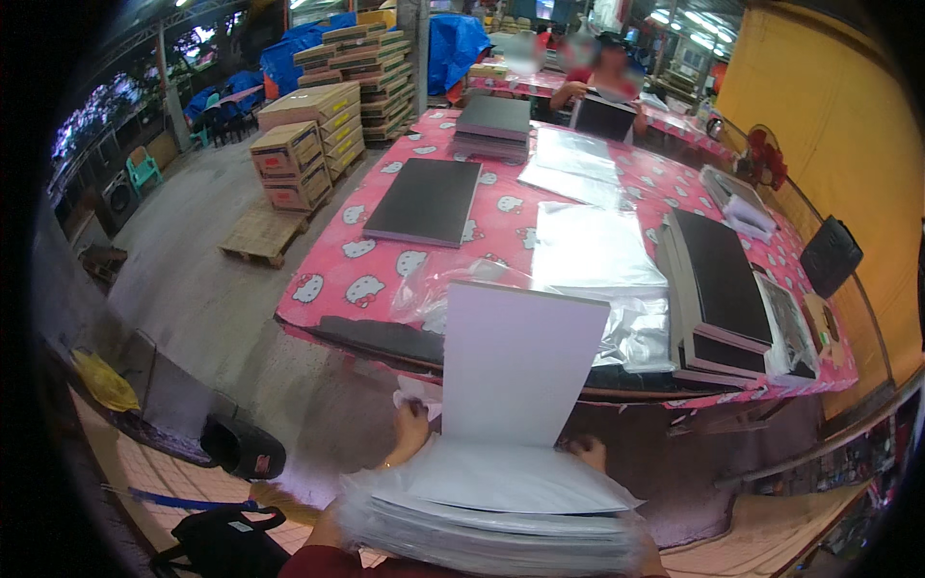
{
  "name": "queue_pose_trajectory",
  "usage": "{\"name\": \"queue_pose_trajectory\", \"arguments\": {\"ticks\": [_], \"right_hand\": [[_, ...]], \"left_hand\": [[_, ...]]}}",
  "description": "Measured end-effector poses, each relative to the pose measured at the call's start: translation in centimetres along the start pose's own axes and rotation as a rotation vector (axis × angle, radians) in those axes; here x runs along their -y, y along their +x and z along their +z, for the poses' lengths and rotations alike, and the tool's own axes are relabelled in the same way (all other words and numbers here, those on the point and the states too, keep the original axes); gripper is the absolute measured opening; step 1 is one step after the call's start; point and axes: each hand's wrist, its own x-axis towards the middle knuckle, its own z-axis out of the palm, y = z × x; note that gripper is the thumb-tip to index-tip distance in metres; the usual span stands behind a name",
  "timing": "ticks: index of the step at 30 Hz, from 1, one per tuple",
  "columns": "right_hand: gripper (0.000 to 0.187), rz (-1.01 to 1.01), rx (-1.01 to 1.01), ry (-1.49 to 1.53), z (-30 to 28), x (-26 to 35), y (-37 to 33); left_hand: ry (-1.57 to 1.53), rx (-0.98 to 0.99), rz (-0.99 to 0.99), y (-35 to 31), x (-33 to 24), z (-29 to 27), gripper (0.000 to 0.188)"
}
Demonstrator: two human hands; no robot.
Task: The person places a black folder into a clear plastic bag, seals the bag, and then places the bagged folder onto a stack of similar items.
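head view: the left hand [411, 431] is gripping a crumpled white cloth [416, 393]; the right hand [587, 451] is showing bent fingers beside a white panel [520, 361], its grip unclear. the panel is standing just beyond a plastic-sleeved stack [491, 530].

Not much luck reading anything here, tbh, no wording comes out clearly. The cardboard boxes [287, 154] by the wooden pallet [265, 234] have darker print on their sides, but it's way too small and blurry. The cartons [342, 130] right next to them show yellow strips [339, 120], and any lettering there is mush too. Down on the floor, the black bin [252, 443] has a tiny reddish-and-white mark on its side, basically a smudge. The black bag [226, 546] near the bottom has a small whitish patch, maybe a label, same deal. The pink tablecloth [328, 252] just repeats a white cartoon cat face.
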Motion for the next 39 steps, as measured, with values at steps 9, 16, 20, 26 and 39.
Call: {"name": "queue_pose_trajectory", "arguments": {"ticks": [9, 16, 20, 26, 39], "right_hand": [[0.012, -0.531, 0.209, 0.375, -3.3, 28.4, -1.4], [0.040, -0.247, 1.259, 0.691, 1.2, 35.3, -2.1], [0.038, -0.129, 1.006, 1.000, 2.7, 41.8, -2.8], [0.049, -0.287, 0.558, 1.186, 1.6, 42.0, -1.3], [0.048, -0.385, 0.333, 0.987, -0.4, 38.9, -1.7]], "left_hand": [[0.698, 0.038, 0.965, 15.2, -18.6, -10.0, 0.015], [-0.365, 0.125, 0.610, 10.1, -33.6, -13.5, 0.024], [-0.273, 0.151, 0.577, 4.4, -34.4, -13.6, 0.022], [-0.331, 0.125, 0.579, 1.6, -32.7, -11.4, 0.029], [-0.272, 0.047, 0.778, -0.3, -32.5, -7.8, 0.019]]}}
